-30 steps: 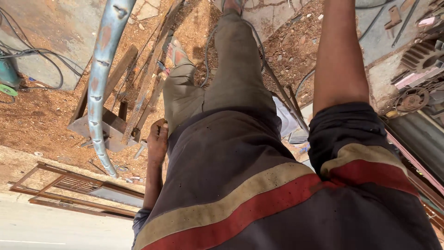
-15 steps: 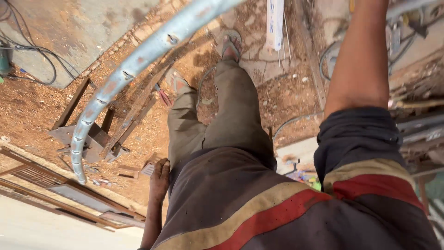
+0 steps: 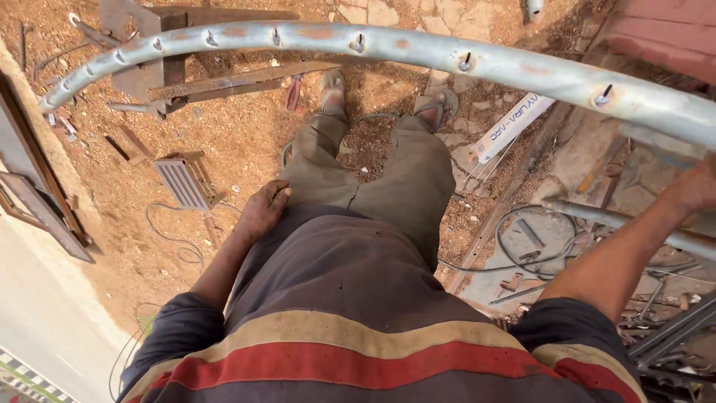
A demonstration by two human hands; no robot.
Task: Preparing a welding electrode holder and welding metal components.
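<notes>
Long curved galvanised steel pipe (image 3: 418, 48), studded with bolts along top, arcs across at about knee level before person, above red dirt ground (image 3: 246, 142). Rust patches show on grey skin. All visible bolts fitted; nothing being fastened.

Left hand (image 3: 262, 211) rests on thigh, fingers loosely curled, empty.

Right hand (image 3: 697, 186) reaches toward straight grey metal bar (image 3: 597, 216) at frame edge; grip cannot be told.

Outdoor work yard, hard sunlight, sharp shadows. Ground is reddish dirt and gravel (image 3: 224, 142), with paved stone slabs (image 3: 388, 11) at top centre. Red brick wall (image 3: 656, 37) at top right. Pale concrete strip (image 3: 45, 298) along the left edge, a dark metal frame (image 3: 37, 201) lying on it. Small metal grille (image 3: 183, 183) on the dirt. Loose cable (image 3: 175, 239) beside it. Scrap bars and offcuts (image 3: 522, 261) scattered at right.
</notes>
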